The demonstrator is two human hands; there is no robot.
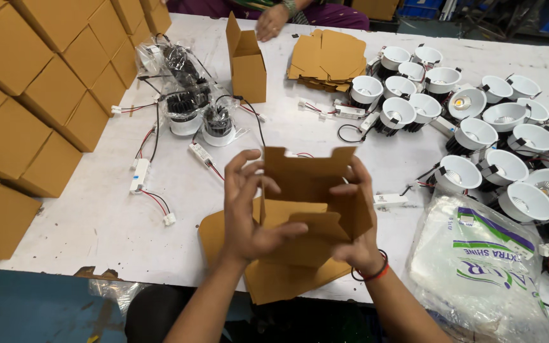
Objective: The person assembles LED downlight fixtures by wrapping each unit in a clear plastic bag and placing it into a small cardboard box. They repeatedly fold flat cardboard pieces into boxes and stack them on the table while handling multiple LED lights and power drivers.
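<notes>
A small brown cardboard box (309, 190) is held open-ended above the table's near edge, its flaps partly folded in. My left hand (247, 209) grips its left side, thumb pressing a bottom flap. My right hand (358, 232), with a red and black band at the wrist, grips the right side and flap. Under the box lies a pile of flat brown cardboard blanks (274, 279).
Stacked closed cartons (39, 82) line the left. An upright open box (247, 60), flat blanks (328, 57) and another person's hand (272, 22) sit at the far side. White downlights (490, 140) crowd the right, bagged lights with wired drivers (189, 101) left of centre, and a plastic bag (478, 267) near right.
</notes>
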